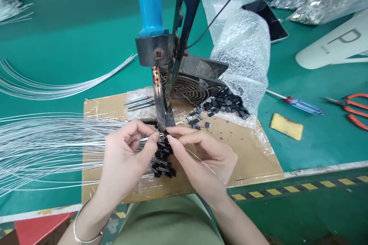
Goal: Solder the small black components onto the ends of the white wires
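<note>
Under the tip of a soldering iron (159, 99) clamped upright in a black stand, both hands meet with pinched fingers. My left hand (130, 151) holds a thin white wire close to the tip; its very end is hidden by the fingers. Between thumb and forefinger, my right hand (199, 151) grips a thin strand of solder wire (208, 166) that trails down to the right. Below the fingertips lies a pile of black connectors (163, 168) joined to white wires (57, 141), which fan out to the left.
Brown cardboard (244, 157) lies beneath the work. Behind are a round-grilled fan (191, 90) and loose black connectors (227, 101) on bubble wrap (241, 46). To the right are a screwdriver (304, 105), a yellow sponge (286, 126) and red-handled pliers (356, 109). More wires (71, 88) lie at left.
</note>
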A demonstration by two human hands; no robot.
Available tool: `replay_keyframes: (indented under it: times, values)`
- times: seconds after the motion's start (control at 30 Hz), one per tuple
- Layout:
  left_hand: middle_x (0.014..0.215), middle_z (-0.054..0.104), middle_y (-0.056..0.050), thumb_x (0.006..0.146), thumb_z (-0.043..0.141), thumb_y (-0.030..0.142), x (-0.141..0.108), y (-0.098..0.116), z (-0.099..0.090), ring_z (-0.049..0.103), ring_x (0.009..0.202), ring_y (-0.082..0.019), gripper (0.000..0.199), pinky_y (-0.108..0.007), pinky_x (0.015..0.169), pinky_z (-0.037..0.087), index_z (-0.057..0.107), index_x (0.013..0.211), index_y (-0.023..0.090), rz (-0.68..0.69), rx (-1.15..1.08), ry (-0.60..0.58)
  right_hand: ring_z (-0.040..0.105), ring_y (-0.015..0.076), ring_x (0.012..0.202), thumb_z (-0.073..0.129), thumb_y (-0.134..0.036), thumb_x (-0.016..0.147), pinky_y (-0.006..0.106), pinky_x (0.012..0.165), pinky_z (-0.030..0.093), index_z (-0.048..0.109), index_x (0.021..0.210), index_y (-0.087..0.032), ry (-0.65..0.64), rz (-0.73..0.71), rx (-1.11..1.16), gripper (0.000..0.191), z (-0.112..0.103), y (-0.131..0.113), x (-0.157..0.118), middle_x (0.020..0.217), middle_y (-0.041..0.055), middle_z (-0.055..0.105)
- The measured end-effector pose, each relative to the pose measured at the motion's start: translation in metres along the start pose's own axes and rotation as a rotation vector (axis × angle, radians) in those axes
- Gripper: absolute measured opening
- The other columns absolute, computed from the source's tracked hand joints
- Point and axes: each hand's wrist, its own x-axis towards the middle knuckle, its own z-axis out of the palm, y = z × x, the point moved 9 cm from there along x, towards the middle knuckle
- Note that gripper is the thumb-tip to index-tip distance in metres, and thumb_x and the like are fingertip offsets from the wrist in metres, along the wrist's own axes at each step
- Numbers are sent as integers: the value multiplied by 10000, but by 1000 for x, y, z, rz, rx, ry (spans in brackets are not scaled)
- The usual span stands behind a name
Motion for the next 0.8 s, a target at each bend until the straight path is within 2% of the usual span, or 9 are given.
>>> replay_keyframes:
  times: [0.27,0.8]
  values:
    - [677,714,31,808,766,199,3,5,0,576,597,-88,102,-184,555,437,699,731,198,4,-58,12,819,145,952,793,-81,904,252,902,628,788,845,-250,6,8,6,179,1,1,1,1052,-10,860]
    - [659,704,53,807,757,158,2,11,-2,551,565,-60,107,-147,530,414,703,725,200,12,-37,22,823,169,942,796,-74,898,284,876,635,788,857,-247,0,-14,-12,178,0,-3,0,1045,6,863]
